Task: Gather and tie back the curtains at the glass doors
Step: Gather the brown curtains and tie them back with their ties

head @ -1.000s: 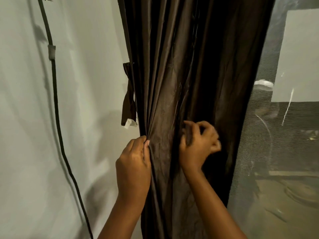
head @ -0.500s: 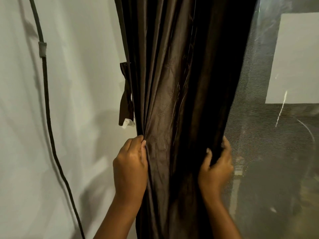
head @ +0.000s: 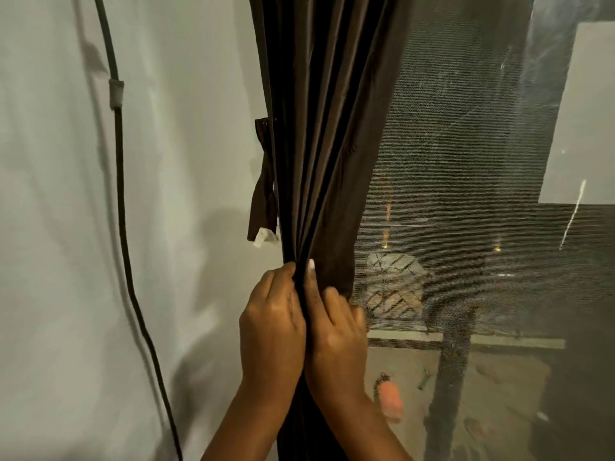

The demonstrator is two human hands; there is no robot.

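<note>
Two bare forearms rose from the bottom edge, no sleeves, no watch or bracelet in view. Left hand and right hand wore no gloves or rings. A pale, longish nail showed on one right fingertip.

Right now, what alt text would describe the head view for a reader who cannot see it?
Two hands squeeze a dark brown curtain into a narrow bunch, left hand and right hand side by side. A matching tieback strap hangs loose by the pale wall; sheer mesh covers the glass at right.
</note>
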